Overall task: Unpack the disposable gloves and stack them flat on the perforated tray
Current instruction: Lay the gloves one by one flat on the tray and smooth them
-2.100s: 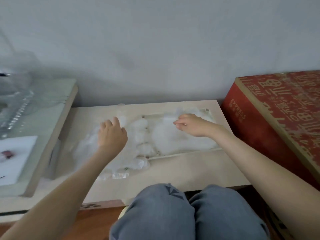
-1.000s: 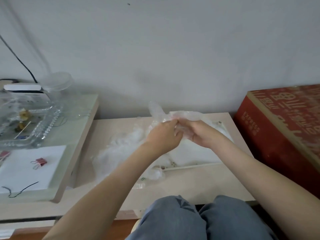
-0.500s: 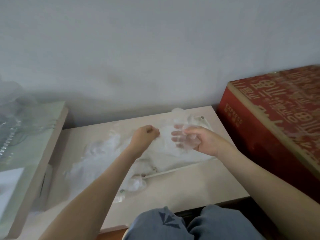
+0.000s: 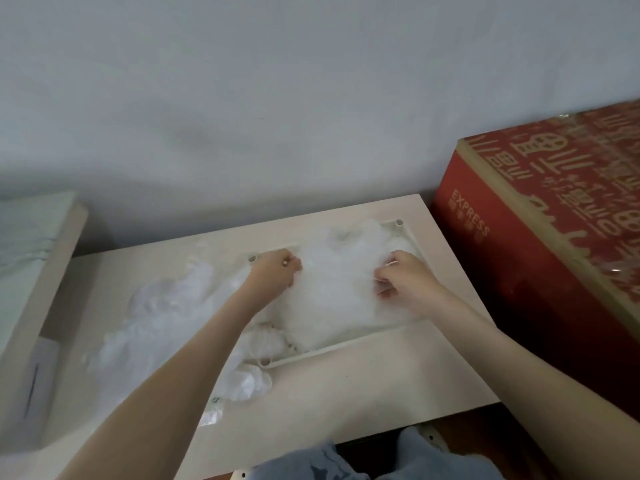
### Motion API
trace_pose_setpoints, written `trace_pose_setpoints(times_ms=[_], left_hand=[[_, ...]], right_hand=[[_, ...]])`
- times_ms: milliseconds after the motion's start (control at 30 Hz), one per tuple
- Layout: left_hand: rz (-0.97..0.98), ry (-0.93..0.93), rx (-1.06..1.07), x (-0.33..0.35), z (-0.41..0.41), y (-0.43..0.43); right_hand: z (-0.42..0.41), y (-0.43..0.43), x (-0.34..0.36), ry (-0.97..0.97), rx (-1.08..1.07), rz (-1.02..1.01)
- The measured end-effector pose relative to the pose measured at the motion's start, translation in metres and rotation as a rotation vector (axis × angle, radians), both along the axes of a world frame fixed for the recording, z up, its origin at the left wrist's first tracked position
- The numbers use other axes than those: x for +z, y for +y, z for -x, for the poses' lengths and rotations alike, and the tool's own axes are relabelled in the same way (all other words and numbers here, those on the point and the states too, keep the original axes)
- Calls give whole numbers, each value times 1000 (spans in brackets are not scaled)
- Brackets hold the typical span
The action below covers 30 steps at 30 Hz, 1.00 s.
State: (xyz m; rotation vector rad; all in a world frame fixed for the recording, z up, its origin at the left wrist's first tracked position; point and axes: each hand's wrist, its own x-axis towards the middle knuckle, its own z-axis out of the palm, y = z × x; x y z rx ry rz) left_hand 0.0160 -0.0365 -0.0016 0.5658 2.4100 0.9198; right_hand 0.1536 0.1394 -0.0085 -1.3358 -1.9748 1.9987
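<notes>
Both hands, left (image 4: 273, 273) and right (image 4: 403, 282), pinch gloves (image 4: 332, 306) on tray (image 4: 346, 344).

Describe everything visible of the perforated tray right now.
The tray is a cream, plastic-looking rectangle with a raised rim and round holes at three visible corners. It lies flat, slightly askew, on the pale table. Translucent white gloves cover most of its floor; the left hand and right hand grip them above it.

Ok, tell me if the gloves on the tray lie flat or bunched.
Roughly flat: the gloves form a low spread layer in the tray, left hand and right hand holding its sides.
</notes>
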Motion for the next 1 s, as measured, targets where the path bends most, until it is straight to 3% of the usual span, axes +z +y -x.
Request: trace_pose_setpoints(times_ms=[67,133,233,400,633,833,1000], left_hand=[[-28,-13,-39,1,-3,1],[-87,-45,-70,6,-8,5],[-157,-81,-105,20,-18,13],[-220,-132,-178,45,-35,25],[-201,-281,-193,57,-38,18],[-160,-354,-308,54,-31,9],[-190,-242,-332,50,-35,14]], right_hand=[[1,3,-2,-79,15,-324],[3,4,3,-38,93,-704],[9,-4,19,80,336,-907],[11,-7,31,238,516,-743],[4,9,62,136,542,-448],[7,4,66,124,525,-314],[14,-3,61,126,574,-225]])
